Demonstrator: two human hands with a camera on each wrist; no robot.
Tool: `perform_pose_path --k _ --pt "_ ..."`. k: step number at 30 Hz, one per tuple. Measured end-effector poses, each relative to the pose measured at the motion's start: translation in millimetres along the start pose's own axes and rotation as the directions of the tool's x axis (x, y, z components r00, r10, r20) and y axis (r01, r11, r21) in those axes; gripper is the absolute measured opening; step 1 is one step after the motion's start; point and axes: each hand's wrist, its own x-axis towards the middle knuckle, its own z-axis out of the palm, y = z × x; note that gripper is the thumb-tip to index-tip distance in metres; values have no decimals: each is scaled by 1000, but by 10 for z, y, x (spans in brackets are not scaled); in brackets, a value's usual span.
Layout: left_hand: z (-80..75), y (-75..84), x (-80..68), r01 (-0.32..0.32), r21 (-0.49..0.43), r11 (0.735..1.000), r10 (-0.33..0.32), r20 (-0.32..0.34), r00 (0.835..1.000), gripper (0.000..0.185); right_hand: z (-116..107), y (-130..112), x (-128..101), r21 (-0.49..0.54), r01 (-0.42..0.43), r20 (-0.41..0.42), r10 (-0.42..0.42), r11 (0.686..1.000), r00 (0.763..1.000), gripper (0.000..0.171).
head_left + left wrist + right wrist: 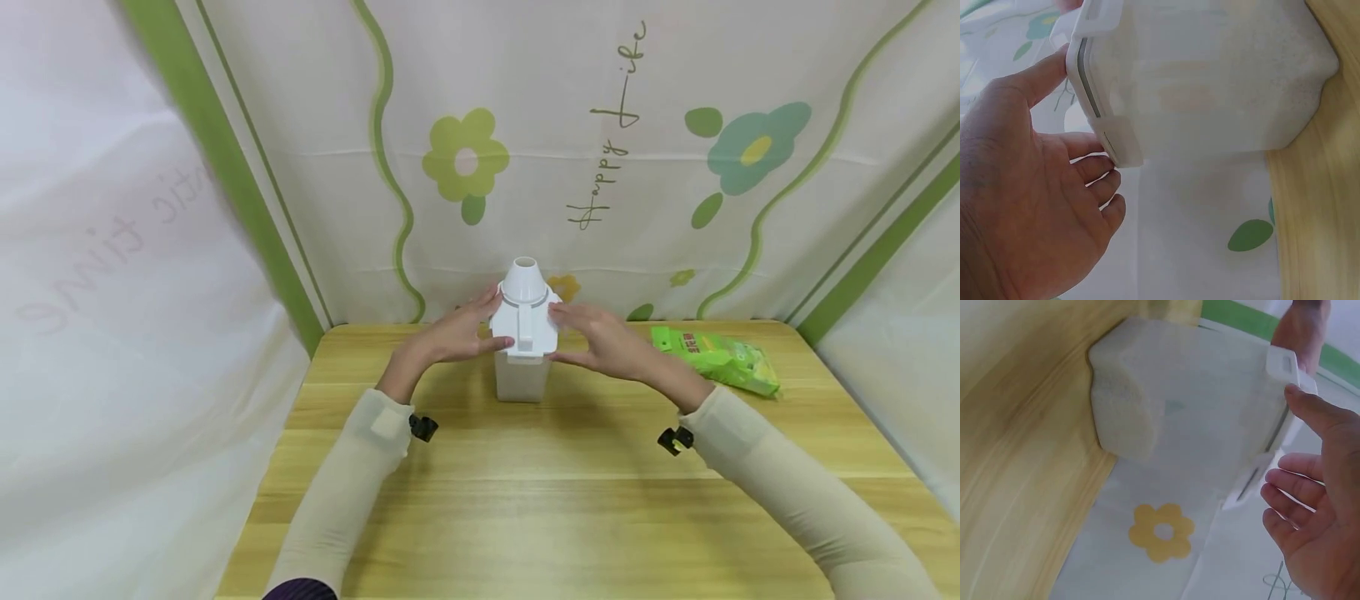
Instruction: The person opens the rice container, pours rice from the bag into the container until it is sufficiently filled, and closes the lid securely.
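A translucent plastic storage container [521, 381] stands upright on the table, with a whitish, grainy content low inside it [1125, 403]. Its white lid [507, 321] has side clips and carries a white cone-shaped cap [525, 282] with a handle-like bar in front. At the lid's left side, my left hand [457, 332] holds the edge, thumb at the front and fingers farther back near a clip [1124, 142]. My right hand [603, 340] holds the right edge likewise, its thumb [1310, 409] against the rim. Several right fingers curl loosely beside the clip.
A green plastic packet [720, 360] lies at the back right of the wooden table [525, 500]. Close behind the container hangs a white curtain [322, 208] with printed flowers, and more white cloth encloses the left and right sides.
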Motion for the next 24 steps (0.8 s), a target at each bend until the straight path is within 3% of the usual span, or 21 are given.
perform_pose_path --k 7,14,24 --pt "37 38 -34 -18 5 1000 18 -8 1000 103 -114 178 2 98 -128 71 121 987 990 83" --pt "38 47 -48 -3 22 1000 3 3 1000 103 -134 385 53 157 -156 92 143 975 985 74" --pt "36 55 -54 18 3 1000 -18 9 1000 102 -116 534 74 177 -246 173 216 953 961 75"
